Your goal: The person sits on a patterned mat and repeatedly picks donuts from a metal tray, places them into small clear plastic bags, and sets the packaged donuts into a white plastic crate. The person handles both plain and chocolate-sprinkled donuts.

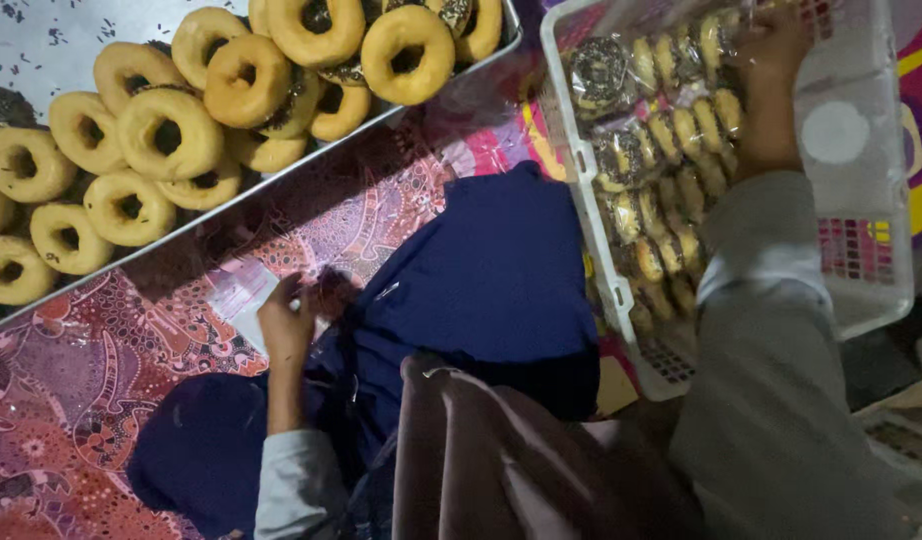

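Right hand (771,50) grips bagged doughnut pack (716,40) at far end of white basket (861,300); left hand (286,320) pinches paper slip (243,292).

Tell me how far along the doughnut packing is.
Done: rows of clear bagged doughnuts already fill the left side of the white basket. In hand: the right hand reaches into the basket's far end by the packs; the left hand rests on the patterned cloth, touching a clear wrapper. Left: many loose doughnuts sit unbagged on the metal tray.
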